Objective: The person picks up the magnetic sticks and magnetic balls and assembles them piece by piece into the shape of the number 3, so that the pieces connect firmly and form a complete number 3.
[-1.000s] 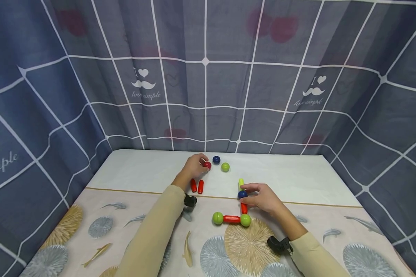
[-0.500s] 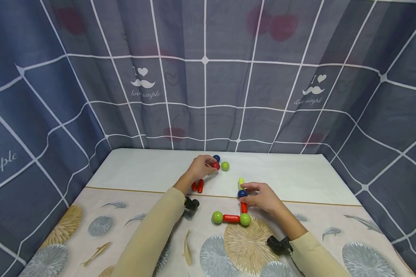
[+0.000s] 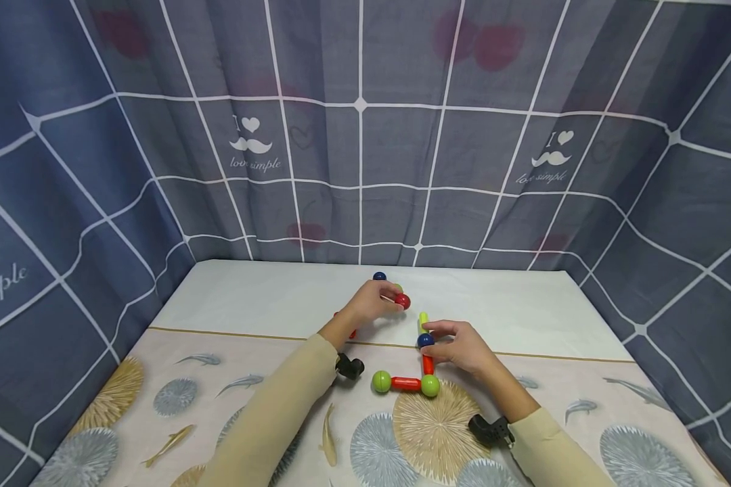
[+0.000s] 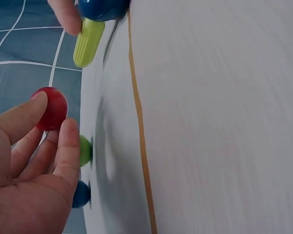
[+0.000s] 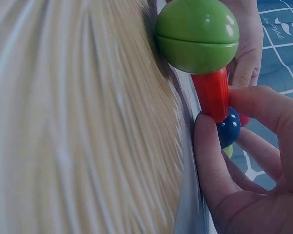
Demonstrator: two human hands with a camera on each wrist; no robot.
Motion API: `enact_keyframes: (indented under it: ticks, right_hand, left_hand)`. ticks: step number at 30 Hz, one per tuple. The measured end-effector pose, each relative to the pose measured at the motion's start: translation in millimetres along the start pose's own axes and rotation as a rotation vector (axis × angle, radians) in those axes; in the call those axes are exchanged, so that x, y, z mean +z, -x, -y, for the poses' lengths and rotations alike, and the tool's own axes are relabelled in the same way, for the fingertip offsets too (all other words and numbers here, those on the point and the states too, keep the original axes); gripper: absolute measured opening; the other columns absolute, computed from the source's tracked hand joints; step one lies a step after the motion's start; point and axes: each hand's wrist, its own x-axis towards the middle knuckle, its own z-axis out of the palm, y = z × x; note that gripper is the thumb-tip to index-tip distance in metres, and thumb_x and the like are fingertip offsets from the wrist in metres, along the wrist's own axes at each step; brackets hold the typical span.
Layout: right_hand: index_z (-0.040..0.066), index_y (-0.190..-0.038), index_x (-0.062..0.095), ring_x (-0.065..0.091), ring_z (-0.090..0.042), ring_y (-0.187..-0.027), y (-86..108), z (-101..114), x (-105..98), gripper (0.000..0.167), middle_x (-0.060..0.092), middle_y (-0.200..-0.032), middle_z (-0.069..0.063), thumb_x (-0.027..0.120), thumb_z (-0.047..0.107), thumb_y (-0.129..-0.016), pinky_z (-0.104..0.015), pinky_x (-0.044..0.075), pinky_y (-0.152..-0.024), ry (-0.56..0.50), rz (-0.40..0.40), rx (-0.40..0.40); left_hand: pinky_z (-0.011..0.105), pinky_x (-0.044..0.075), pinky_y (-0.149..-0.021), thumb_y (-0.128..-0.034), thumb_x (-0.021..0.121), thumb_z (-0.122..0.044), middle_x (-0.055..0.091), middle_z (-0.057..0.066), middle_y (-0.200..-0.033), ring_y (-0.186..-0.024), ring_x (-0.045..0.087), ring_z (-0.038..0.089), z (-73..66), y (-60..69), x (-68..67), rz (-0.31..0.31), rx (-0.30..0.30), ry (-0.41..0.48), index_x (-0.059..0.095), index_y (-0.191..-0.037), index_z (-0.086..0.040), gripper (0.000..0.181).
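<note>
My left hand (image 3: 370, 302) pinches a red ball (image 3: 403, 301) between thumb and fingers, held above the white surface; the left wrist view shows the red ball (image 4: 53, 108) plainly. My right hand (image 3: 461, 346) grips a joined chain at its dark blue ball (image 3: 426, 340). From that ball a yellow-green rod (image 3: 423, 320) points away, and a red rod (image 3: 428, 365) leads to a green ball (image 3: 430, 385). Another red rod (image 3: 406, 384) joins it to a second green ball (image 3: 382, 381). In the right wrist view, fingers lie beside the red rod (image 5: 213, 95).
Behind my left hand are a loose dark blue ball (image 3: 380, 276) and a mostly hidden green ball (image 3: 399, 287). Loose red rods (image 3: 352, 334) lie partly hidden under the left wrist. A checked curtain (image 3: 390, 216) hangs behind the table.
My left hand has carried the red ball to the right and slightly nearer, past the loose blue and green balls. My right hand and the chain have stayed in place.
</note>
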Motion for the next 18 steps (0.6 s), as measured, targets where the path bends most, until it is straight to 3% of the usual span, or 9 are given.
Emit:
enact_keyframes:
  ticks: [6, 14, 18]
  right_hand:
    - [0.002, -0.132, 0.066, 0.070, -0.018, -0.082, 0.0, 1, 0, 0.054, 0.065, -0.121, -0.022, 0.084, 0.009, -0.082, -0.034, 0.062, -0.072, -0.004, 0.001, 0.001]
    - [0.003, -0.132, 0.067, 0.070, -0.018, -0.083, -0.4, -1, -1, 0.053, 0.066, -0.122, -0.022, 0.084, 0.010, -0.082, -0.034, 0.062, -0.072, 0.011, 0.002, -0.010]
    - [0.003, -0.131, 0.067, 0.069, -0.018, -0.083, -1.0, -1, -1, 0.052, 0.066, -0.122, -0.022, 0.084, 0.010, -0.082, -0.033, 0.062, -0.071, 0.014, 0.001, -0.013]
  left_hand:
    - [0.040, 0.053, -0.098, -0.0877, 0.082, -0.016, 0.073, 0.006, -0.111, -0.107, 0.065, 0.023, -0.8, -2.1, 7.1, -0.001, -0.031, 0.008, 0.073, -0.119, -0.010, 0.033]
    - [0.029, 0.057, -0.085, -0.0887, 0.080, -0.011, 0.072, 0.011, -0.109, -0.094, 0.068, 0.018, -3.5, -8.1, 15.8, 0.039, -0.048, 0.027, 0.073, -0.118, -0.006, 0.030]
    - [0.024, 0.054, -0.074, -0.0905, 0.078, -0.011, 0.071, 0.010, -0.104, -0.084, 0.069, 0.015, -6.9, -10.5, 20.9, 0.046, -0.046, -0.006, 0.072, -0.121, -0.005, 0.032]
